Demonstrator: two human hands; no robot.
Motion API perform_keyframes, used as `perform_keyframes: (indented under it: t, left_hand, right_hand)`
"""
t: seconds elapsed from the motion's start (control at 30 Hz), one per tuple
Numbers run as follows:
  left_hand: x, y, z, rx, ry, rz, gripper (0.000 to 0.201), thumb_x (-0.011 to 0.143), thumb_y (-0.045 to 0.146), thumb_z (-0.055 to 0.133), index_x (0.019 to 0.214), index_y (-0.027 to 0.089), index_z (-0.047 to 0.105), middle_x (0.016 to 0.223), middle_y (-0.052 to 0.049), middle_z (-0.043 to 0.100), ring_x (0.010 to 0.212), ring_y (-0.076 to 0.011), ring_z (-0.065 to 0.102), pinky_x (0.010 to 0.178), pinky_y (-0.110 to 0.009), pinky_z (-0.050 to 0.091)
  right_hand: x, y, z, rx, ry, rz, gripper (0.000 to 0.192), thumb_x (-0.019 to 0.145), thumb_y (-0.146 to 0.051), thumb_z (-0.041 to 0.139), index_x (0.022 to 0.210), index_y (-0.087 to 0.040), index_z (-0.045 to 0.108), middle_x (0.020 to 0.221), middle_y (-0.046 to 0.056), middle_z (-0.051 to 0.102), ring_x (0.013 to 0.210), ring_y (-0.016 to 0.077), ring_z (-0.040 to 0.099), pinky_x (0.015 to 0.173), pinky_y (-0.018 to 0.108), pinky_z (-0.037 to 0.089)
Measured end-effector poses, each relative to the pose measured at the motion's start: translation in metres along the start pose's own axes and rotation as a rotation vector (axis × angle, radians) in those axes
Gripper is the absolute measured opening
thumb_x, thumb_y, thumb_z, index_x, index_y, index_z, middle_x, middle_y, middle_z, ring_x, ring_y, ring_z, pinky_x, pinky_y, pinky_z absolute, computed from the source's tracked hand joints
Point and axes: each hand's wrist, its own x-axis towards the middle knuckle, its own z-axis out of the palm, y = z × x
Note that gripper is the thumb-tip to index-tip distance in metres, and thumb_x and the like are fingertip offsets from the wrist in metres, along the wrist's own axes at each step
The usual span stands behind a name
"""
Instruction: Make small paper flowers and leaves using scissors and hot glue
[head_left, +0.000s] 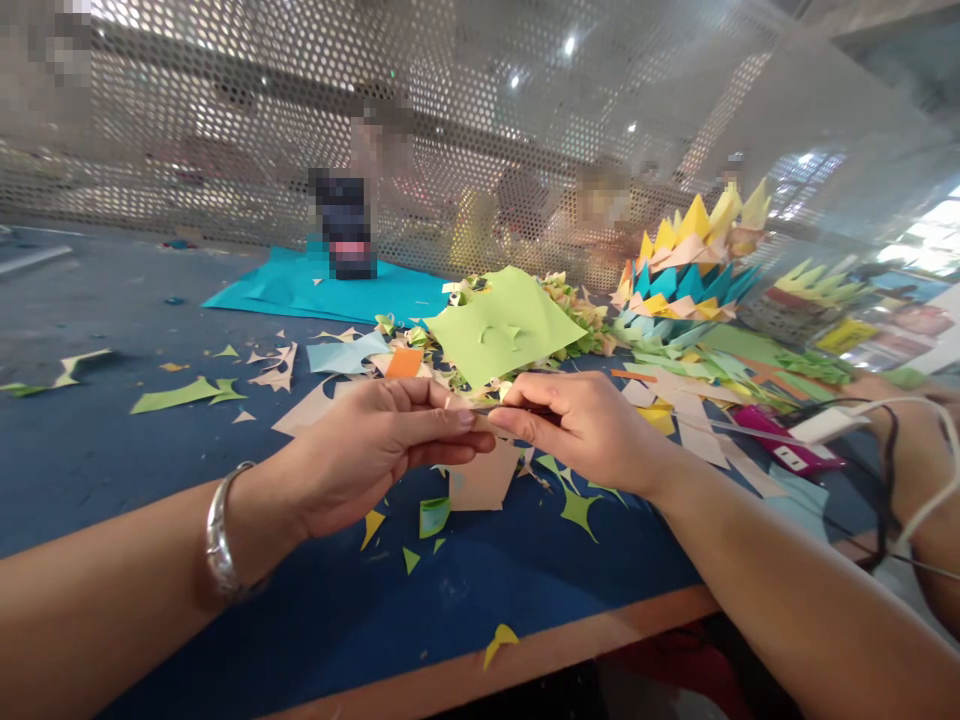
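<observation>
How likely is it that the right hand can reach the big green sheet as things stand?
Probably yes: the green sheet lies just beyond the right hand, with nothing large covering it. That hand's grip looks pinched, so it may need freeing first.

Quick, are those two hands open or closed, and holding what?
Left hand: closed in a pinch; what it holds is too hidden to tell.
Right hand: also pinched closed; its contents can't be told.

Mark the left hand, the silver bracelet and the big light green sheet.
Left hand (375, 437): head view, on the back of the hand.
Silver bracelet (217, 540): head view, on the band's outer face.
Big light green sheet (510, 320): head view, mid-surface.
</observation>
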Motion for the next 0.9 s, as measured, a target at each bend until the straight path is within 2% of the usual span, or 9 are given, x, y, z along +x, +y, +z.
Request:
perform_keyframes:
  t: [0.4, 0.9]
  left_hand:
    - [0.0008, -0.0031, 0.0011, 0.029, -0.018, 0.009, 0.011, 0.082, 0.018, 0.076, 0.075, 0.015, 0.068, 0.081, -0.006, 0.081, 0.082, -0.0162, 0.077, 0.075, -0.021, 0.058]
    - [-0.0004, -0.0016, -0.0007, 0.01, 0.005, 0.014, 0.013, 0.078, 0.02, 0.079, 0.072, 0.016, 0.068, 0.082, -0.007, 0.081, 0.082, -0.0178, 0.077, 0.074, -0.022, 0.059]
  right_hand:
    - [0.0013, -0.0032, 0.0003, -0.011, 0.01, -0.027, 0.038, 0.102, -0.04, 0.054, 0.071, -0.017, 0.057, 0.058, -0.005, 0.047, 0.053, 0.0076, 0.041, 0.053, 0.022, 0.029]
    - [0.0014, -0.0007, 0.0029, -0.027, 0.015, -0.02, 0.039, 0.102, -0.041, 0.053, 0.072, -0.016, 0.059, 0.058, -0.004, 0.048, 0.053, 0.0077, 0.041, 0.053, 0.023, 0.029]
